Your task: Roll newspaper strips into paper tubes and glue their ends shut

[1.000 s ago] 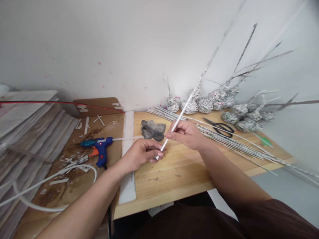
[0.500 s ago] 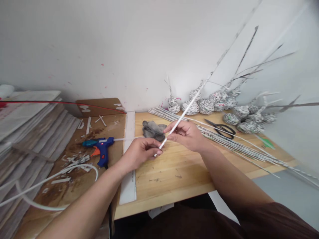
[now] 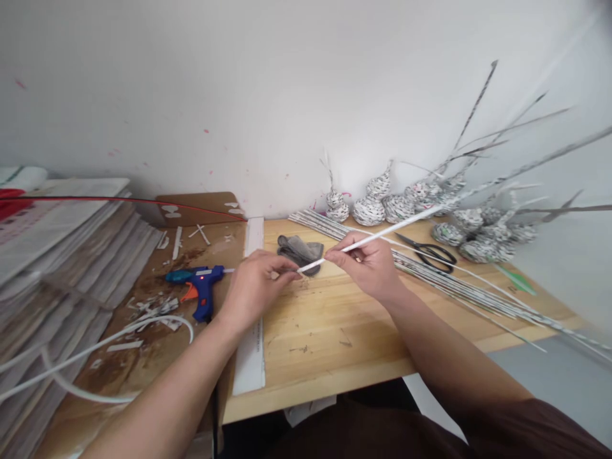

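Note:
A long thin rolled-paper tube, white with grey print toward its far end, slants up to the right across the view. My left hand pinches its near tip between thumb and fingers. A short way along the tube, my right hand grips it with thumb and forefinger. Behind the tube's near end lies a crumpled grey cloth on the wooden table. Several more paper tubes lie in a bundle behind and right of my right hand.
Woven paper gourds stand along the wall. Black scissors lie before them. At left are a blue glue gun, paper scraps, a white hose-like loop and stacked paper. A white strip runs along the table's left side.
The held tube has swung down from a steep slant to a shallower one toward the right. My left hand has shifted slightly left and up. Both hands still hold the tube.

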